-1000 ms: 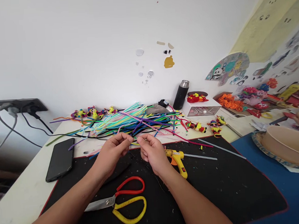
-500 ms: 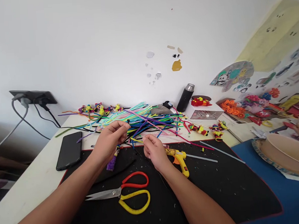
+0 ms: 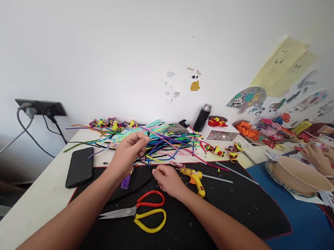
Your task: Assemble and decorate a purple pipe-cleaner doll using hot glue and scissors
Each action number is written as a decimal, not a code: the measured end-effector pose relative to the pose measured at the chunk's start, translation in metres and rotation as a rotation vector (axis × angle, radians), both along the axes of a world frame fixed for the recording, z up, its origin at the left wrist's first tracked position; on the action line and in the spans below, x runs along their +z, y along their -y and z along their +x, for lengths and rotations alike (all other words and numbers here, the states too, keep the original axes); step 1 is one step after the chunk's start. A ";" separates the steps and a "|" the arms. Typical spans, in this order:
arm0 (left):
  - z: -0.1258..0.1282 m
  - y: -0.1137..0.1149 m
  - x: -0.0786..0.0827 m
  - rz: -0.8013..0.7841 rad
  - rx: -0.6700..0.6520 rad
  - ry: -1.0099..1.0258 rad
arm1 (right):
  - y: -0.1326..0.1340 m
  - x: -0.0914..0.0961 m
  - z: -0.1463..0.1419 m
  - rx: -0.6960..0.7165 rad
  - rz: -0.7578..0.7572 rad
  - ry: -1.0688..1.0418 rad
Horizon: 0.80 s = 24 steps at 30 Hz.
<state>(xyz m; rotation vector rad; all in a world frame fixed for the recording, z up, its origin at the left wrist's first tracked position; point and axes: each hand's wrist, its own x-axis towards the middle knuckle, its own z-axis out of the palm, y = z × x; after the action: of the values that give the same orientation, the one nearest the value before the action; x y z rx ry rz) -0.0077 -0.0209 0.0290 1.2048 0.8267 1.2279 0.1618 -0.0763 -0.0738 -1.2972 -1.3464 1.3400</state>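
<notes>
My left hand (image 3: 131,150) is closed in a pinch above the mat's far edge. A small black tip of what looks like a pipe cleaner (image 3: 148,134) pokes out past its thumb. My right hand (image 3: 168,180) is lower and to the right, its fingers curled together; whatever they hold is hidden. Beneath my left hand a purple fuzzy figure (image 3: 125,182) lies partly covered. Scissors (image 3: 133,212) with one red and one yellow handle rest on the mat in front of both hands. A yellow glue gun (image 3: 196,179) lies right of my right hand.
A pile of colourful pipe cleaners (image 3: 168,138) lies behind the black mat (image 3: 233,211). A phone (image 3: 80,167) is at left, a black flask (image 3: 202,118) at the back. Small figures (image 3: 214,150) lie beyond the glue gun. At right, another person's hands (image 3: 315,156) are near a bowl (image 3: 302,174).
The view has shifted, bringing more of the other person's hands and arms into sight. My right hand has dropped lower, further from my left hand, which stays pinched.
</notes>
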 end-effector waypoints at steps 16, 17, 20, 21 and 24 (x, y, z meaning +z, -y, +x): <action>-0.025 0.004 -0.029 -0.043 -0.011 -0.078 | -0.003 0.012 0.032 0.028 0.170 0.757; -0.024 0.005 -0.031 -0.050 -0.012 -0.072 | -0.002 0.011 0.031 0.034 0.178 0.748; -0.024 0.008 -0.042 -0.099 -0.025 -0.078 | 0.002 0.009 0.030 0.059 0.206 0.753; -0.024 0.010 -0.046 -0.117 -0.027 -0.088 | 0.004 0.009 0.030 0.061 0.211 0.752; -0.025 0.013 -0.056 -0.142 -0.018 -0.112 | 0.005 0.009 0.030 0.053 0.206 0.731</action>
<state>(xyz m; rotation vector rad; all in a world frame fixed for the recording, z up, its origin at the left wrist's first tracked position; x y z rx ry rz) -0.0323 -0.0338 -0.0274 1.1703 0.9676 1.0763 0.1918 -0.0810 -0.0646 -1.6890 -1.9530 0.7364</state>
